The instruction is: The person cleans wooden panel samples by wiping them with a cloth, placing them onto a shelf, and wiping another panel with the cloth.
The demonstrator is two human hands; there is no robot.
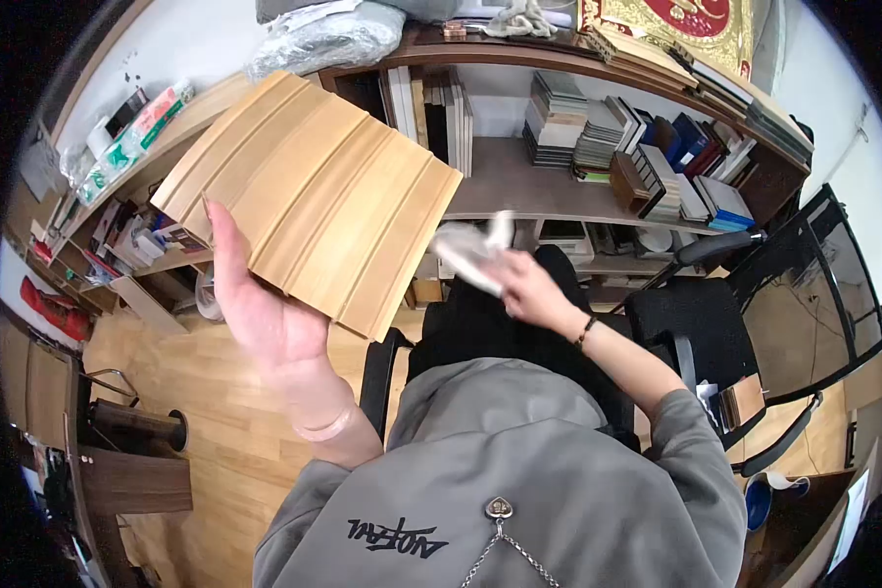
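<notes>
My left hand (269,318) supports a light wooden panel (314,201) from beneath at its lower left edge, the thumb up along its side. Raised parallel ridges run across the panel's face, which is tilted up toward me. My right hand (534,289) grips a whitish-grey cloth (470,255), smeared by motion, just off the panel's right edge. A small gap separates the cloth from the wood. The left fingers behind the panel are hidden.
Ahead stands a dark wooden shelf unit (500,176) with stacked sample boards (554,118) and binders. A black office chair (696,314) is to the right, with wooden pieces on its seat. Plastic-wrapped bundles (333,39) lie on top of the shelf. A dark cabinet (132,480) stands at left.
</notes>
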